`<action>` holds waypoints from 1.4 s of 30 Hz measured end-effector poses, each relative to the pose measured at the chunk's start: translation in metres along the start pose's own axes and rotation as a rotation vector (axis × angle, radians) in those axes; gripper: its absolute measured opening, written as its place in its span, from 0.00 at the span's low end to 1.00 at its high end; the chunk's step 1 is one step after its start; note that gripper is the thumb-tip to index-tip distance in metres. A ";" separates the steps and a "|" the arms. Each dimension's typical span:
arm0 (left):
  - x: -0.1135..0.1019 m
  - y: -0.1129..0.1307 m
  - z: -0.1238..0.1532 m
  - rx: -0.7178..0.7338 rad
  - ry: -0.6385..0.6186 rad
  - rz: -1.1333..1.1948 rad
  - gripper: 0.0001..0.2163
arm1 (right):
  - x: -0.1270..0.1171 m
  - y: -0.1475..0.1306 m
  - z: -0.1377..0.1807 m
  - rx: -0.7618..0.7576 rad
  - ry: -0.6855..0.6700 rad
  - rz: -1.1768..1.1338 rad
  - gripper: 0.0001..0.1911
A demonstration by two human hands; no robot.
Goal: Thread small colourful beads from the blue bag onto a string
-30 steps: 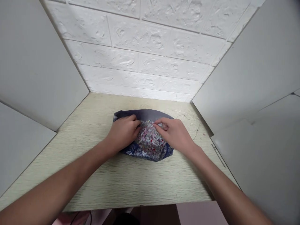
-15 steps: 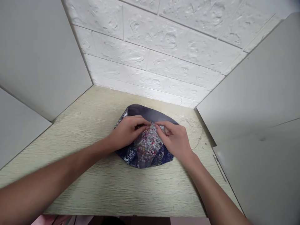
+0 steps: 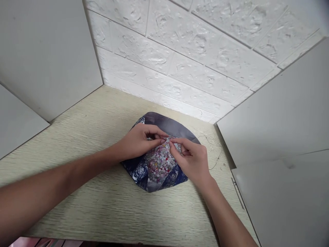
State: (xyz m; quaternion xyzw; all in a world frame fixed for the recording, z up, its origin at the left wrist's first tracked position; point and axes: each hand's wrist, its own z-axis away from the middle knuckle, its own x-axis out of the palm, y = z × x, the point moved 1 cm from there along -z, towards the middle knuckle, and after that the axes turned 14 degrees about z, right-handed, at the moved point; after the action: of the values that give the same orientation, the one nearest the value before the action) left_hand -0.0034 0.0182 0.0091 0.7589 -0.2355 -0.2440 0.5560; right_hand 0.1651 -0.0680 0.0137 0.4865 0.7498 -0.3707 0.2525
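Note:
A heap of small beads (image 3: 159, 161), mostly white, clear and pink with a few red ones, lies in a dark blue folded sheet (image 3: 171, 122) with a pale rose print and a grey inner side. Over the heap, my left hand (image 3: 144, 140) pinches thumb and forefinger together from the left. My right hand (image 3: 191, 154) does likewise from the right, its fingertips almost touching the left ones. Whatever sits between the fingertips is too small to make out against the beads.
The sheet rests on a pale wood-grain tabletop (image 3: 102, 202). Thin tangled thread (image 3: 218, 156) lies to its right. White brick-patterned wall (image 3: 164, 65) stands behind, with grey-white panels at left (image 3: 51, 58) and right (image 3: 280, 137). A slim metal rod (image 3: 238, 193) lies by the right panel.
The camera view has tilted and shifted slightly. Both hands stay over the beads, fingertips still close together; the right fingers sit a little lower against the heap.

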 end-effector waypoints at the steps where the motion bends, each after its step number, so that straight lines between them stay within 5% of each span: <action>1: 0.000 0.001 0.000 0.017 -0.005 -0.006 0.08 | 0.000 0.000 0.000 -0.004 0.001 0.002 0.06; 42: 0.000 0.003 0.001 -0.005 -0.018 0.015 0.04 | -0.001 -0.003 0.000 -0.006 -0.049 0.059 0.07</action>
State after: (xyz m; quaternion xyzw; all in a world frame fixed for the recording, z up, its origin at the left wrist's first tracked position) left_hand -0.0049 0.0164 0.0120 0.7536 -0.2454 -0.2470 0.5575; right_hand 0.1625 -0.0690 0.0151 0.4985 0.7298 -0.3725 0.2830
